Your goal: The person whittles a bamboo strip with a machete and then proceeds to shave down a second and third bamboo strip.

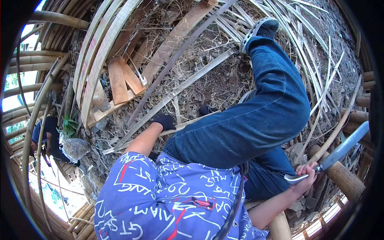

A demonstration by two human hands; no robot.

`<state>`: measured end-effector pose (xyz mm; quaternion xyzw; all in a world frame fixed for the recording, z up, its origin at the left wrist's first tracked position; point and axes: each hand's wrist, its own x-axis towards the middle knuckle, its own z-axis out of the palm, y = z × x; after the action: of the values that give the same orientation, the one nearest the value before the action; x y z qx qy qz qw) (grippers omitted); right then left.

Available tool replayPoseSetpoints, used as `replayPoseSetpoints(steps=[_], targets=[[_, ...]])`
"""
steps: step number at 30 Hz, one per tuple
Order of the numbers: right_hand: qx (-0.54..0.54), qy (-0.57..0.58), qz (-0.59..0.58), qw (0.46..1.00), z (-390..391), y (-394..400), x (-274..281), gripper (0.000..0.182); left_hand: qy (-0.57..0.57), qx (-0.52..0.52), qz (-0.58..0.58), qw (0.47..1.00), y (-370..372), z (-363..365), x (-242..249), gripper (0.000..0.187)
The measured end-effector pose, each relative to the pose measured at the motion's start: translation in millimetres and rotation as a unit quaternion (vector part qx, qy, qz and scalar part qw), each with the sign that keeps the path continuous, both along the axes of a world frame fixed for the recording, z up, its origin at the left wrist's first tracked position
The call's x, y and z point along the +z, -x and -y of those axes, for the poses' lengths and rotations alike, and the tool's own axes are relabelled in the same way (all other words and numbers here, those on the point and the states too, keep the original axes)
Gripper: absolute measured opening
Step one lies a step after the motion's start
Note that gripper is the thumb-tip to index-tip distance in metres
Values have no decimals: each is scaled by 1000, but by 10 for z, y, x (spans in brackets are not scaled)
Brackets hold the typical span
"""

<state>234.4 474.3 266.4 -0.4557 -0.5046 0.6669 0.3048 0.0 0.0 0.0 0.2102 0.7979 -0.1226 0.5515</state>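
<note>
My right hand (306, 176) is closed around the handle of a large knife (345, 145), out to the right of my legs. Its broad grey blade points up and away, and a shiny handle end sticks out beside my palm. My left hand (164, 121), in a black glove, is low beside my thigh. Its fingers curl at a pale bamboo strip (185, 124) that runs along my leg; part of the grip is hard to see. Close by, a longer flat strip (176, 93) lies slantwise across the ground.
Split bamboo strips (310, 30) lie in a bundle beyond my shoe (262, 32). Curved planks (100, 60) and wood blocks (120, 80) stand at upper left. A thick bamboo pole (346, 182) is under the knife. Another person (50, 136) bends down at far left.
</note>
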Motion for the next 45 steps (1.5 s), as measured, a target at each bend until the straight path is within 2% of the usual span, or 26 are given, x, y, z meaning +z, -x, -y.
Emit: replayPoseSetpoints(steps=[1, 2, 3, 5, 7, 9, 10, 12, 13, 15, 17, 21, 22, 23, 25, 26, 31, 33, 39, 41, 45], targets=[[0, -4, 15, 1000, 69, 18, 9, 11, -25, -70, 3, 997, -143, 117, -75, 56], [1, -7, 29, 1000, 122, 21, 9, 11, 5, -25, 16, 1000, -228, 73, 108, 42], [1, -14, 22, 1000, 59, 59, -54, 11, -2, -25, 9, 1000, -281, 2, -27, 42], [3, 0, 42, 999, 119, 33, -127, 10, -25, 61, -44, 997, -499, 175, -157, 36], [17, 18, 40, 999, 114, 2, -172, 11, -16, 43, -58, 997, -491, 183, -32, 37], [28, 38, 40, 998, 111, -17, -162, 11, -113, 139, -110, 978, -360, 130, 185, 41], [32, 40, 42, 998, 103, -28, -167, 11, -136, 179, -95, 970, -232, 238, 118, 45], [34, 34, 45, 998, 126, -14, -165, 12, -189, 240, -123, 944, 103, 286, 393, 42], [31, 27, 49, 998, 137, -7, -162, 12, -207, 318, -115, 918, 240, 283, 516, 38], [32, 22, 45, 998, 165, 7, -153, 12, -189, 258, -196, 927, 503, 146, 802, 38], [32, 15, 40, 999, 179, 13, -167, 12, -292, 303, -180, 889, 647, 88, 1000, 42], [19, 24, 43, 999, 250, 0, -177, 13, -337, 290, -153, 882, 845, -61, 1072, 53], [20, 24, 46, 998, 266, -2, -180, 13, -378, 288, -155, 866, 872, -77, 983, 64], [21, 24, 49, 998, 272, -8, -190, 13, -380, 285, -157, 866, 908, -226, 1171, 64], [25, 24, 48, 998, 258, -61, -229, 13, -326, 374, -7, 868, 960, -517, 1519, 71], [19, 27, 51, 998, 259, -77, -241, 13, -347, 415, 7, 841, 969, -581, 1523, 73], [-8, 43, 44, 998, 260, -127, -259, 15, -368, 414, 57, 831, 1007, -986, 1980, 74], [6, 64, 51, 997, 252, -144, -299, 15, -362, 371, 73, 852, 1046, -1147, 2197, 80], [-11, 68, 45, 997, 370, 20, -393, 19, -364, 279, 99, 883, 1220, -1665, 2948, 76], [2, 78, 29, 997, 413, 88, -404, 20, -372, 231, 134, 889, 1283, -1873, 3205, 68], [-23, 56, -46, 997, 602, 410, -362, 20, -349, 177, 182, 902, 1213, -2488, 3737, 68]])
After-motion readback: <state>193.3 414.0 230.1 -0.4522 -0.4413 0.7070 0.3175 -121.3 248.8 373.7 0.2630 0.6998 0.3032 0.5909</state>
